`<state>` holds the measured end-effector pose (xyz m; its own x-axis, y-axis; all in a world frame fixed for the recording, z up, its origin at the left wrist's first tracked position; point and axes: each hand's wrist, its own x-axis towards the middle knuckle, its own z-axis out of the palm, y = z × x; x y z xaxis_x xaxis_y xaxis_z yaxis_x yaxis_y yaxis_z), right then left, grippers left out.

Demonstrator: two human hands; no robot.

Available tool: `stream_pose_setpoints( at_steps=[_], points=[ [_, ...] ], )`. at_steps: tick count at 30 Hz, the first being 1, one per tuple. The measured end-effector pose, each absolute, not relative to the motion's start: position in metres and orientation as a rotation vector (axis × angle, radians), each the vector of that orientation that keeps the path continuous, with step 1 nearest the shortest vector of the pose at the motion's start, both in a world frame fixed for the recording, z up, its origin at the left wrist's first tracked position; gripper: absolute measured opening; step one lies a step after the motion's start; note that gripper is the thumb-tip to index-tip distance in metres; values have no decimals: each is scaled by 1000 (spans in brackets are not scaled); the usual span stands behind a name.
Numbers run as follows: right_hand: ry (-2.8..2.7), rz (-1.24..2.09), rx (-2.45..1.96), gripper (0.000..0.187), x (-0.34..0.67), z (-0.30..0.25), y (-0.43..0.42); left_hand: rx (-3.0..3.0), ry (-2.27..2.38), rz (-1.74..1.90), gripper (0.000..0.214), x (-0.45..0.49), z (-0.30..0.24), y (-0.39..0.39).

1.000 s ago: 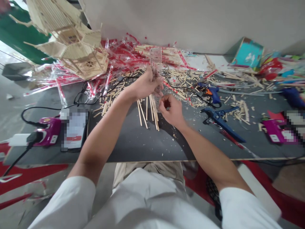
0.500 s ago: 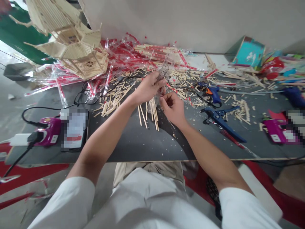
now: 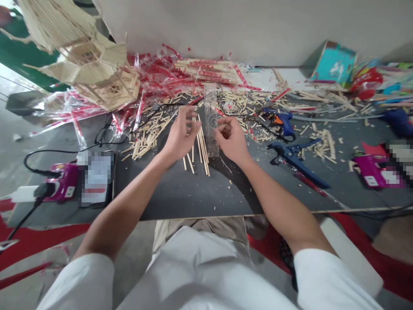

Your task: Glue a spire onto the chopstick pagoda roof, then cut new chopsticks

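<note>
A clear plastic ruler [image 3: 210,120] lies lengthwise on the dark counter [image 3: 180,193], pointing away from the person, its near end resting on bare surface and its far end among stick offcuts. Immediately left of it, a loose group of thin wooden sticks [image 3: 200,146] lies roughly parallel, with some touching the ruler's edge (exact contact is hard to confirm).

The left hand [image 3: 180,133] is open and empty, fingers spread, hovering above the sticks. The right hand [image 3: 230,137] is half closed with fingers curled, holding nothing visible, its fingertips [image 3: 219,130] just beside or touching the ruler.

Further out, offcuts [image 3: 146,140] and red-and-clear plastic wrappers [image 3: 155,73] are strewn across the far side. A blue glue gun [image 3: 284,122] sits to the right, and a stick-built model [image 3: 97,73] stands at far left.
</note>
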<state>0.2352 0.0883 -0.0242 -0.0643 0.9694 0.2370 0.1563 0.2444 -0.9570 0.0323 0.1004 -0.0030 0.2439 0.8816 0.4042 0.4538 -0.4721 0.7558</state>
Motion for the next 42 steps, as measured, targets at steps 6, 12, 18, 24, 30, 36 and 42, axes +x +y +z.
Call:
stream_pose_setpoints(
  at_steps=[6,12,18,24,30,36,42],
  points=[
    [-1621,835,-1368,19,256,-31,102,2523,1358,727,38,-3,-20,92],
    [-1888,718,-1493,22,256,-27,97,2551,1372,646,34,-13,-24,98],
    [-1843,754,-1457,27,254,-28,96,2580,1376,639,30,-16,-24,97],
    [-1852,726,-1441,23,250,-31,94,2533,1498,680,31,-15,-30,101],
    [-1875,732,-1435,23,251,-30,94,2529,1530,679,24,-9,-28,103],
    [-1892,721,-1433,22,251,-32,95,2641,1446,654,22,-7,-27,103],
    [-1876,705,-1433,22,252,-36,96,2415,1721,1186,26,-35,2,110]
  ],
)
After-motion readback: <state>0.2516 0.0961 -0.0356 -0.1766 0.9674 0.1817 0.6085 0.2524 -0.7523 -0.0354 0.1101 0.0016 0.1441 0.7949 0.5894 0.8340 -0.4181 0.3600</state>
